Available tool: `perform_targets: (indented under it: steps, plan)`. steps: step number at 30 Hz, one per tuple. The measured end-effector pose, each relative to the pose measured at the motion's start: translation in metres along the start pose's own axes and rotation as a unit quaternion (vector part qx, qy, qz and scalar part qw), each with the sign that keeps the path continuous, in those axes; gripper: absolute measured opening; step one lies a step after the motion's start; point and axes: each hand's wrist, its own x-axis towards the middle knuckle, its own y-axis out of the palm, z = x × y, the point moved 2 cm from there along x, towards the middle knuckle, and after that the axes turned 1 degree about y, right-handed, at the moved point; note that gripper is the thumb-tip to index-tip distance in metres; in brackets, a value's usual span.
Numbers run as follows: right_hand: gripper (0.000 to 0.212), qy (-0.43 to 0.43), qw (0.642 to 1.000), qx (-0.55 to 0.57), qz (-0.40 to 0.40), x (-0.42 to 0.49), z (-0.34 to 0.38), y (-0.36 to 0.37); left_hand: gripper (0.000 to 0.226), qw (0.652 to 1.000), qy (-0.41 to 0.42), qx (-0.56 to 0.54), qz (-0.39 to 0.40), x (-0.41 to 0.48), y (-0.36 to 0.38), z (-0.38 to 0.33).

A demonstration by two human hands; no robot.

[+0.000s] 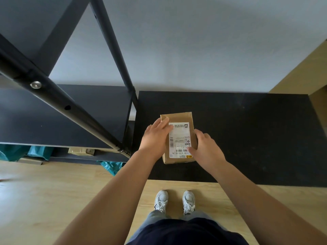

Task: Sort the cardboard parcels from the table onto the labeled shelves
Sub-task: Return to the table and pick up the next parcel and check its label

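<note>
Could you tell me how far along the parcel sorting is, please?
Looks nearly done: the table shows only one parcel, and a cardboard box and teal bags already sit low in the shelving. In hand: the left hand and right hand flank the parcel, which seems to rest on the table. Left: lifting and shelving it; no shelf labels are visible.

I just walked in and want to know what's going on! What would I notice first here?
First you would see the brown cardboard parcel with its white label, lying on the black table in the middle. The left hand and right hand rest on its two sides. To the left stands a big black shelf rack, and white sneakers show on the wooden floor below.
</note>
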Motion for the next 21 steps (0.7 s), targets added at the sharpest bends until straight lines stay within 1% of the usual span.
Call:
perform_targets:
  steps: [1,3,6,8,10,13,16,21]
  plan:
    - [0.07,0.001,1.0,0.005,0.002,-0.003,-0.001,0.001,0.071,0.999,0.028,0.037,0.015,0.002,-0.001,0.0]
    - [0.069,0.015,1.0,0.019,0.005,-0.006,-0.002,0.002,0.074,0.996,0.046,0.066,0.037,0.005,0.0,0.002]
    - [0.068,0.015,1.0,0.013,-0.005,-0.009,-0.002,-0.002,0.074,0.994,0.05,0.089,0.025,0.006,0.005,0.005]
    - [0.065,0.003,1.0,0.008,-0.03,-0.011,-0.001,-0.007,0.071,0.992,0.049,0.111,0.013,0.005,0.009,0.005]
    - [0.061,-0.014,0.998,-0.002,-0.067,-0.013,-0.001,-0.011,0.067,0.992,0.041,0.123,0.003,0.004,0.01,0.003]
    - [0.055,-0.042,0.993,-0.022,-0.106,-0.017,-0.001,-0.014,0.06,0.991,0.02,0.128,-0.036,0.0,0.009,-0.005]
    - [0.052,-0.052,0.992,-0.039,-0.107,-0.023,-0.001,-0.009,0.051,0.991,-0.019,0.12,-0.055,-0.004,0.011,-0.015]
    - [0.048,-0.077,0.991,-0.065,-0.086,-0.027,-0.003,0.004,0.041,0.991,-0.051,0.111,-0.048,-0.013,0.012,-0.026]
